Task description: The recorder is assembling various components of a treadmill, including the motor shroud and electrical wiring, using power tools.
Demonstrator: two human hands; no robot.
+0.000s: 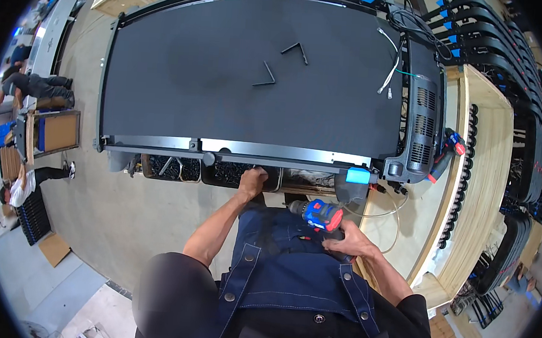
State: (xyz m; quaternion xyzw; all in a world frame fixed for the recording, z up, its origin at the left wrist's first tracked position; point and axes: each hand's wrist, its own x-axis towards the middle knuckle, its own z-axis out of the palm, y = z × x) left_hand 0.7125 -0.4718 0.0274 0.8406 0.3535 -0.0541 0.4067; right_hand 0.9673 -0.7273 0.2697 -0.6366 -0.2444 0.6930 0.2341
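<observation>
My right hand (349, 242) is wrapped round the grip of a blue and red cordless drill (319, 215), held in front of my apron with its chuck toward the left. My left hand (254, 181) has its fingers curled together at the front edge of a treadmill-like machine, over a bin of small black parts (226, 175). Whatever those fingertips hold, if anything, is too small to tell. The black deck (183, 81) of the machine lies flat before me. On it rest two L-shaped black pieces (266, 76) and white cables with plugs (391, 67).
A silver side rail (272, 150) borders the deck, with a blue pad (358, 175) near its right end. Another red and blue power tool (449, 153) hangs beside the vented motor cover (423, 126). Right stands a wooden crate (490, 134). People (38, 83) are far left.
</observation>
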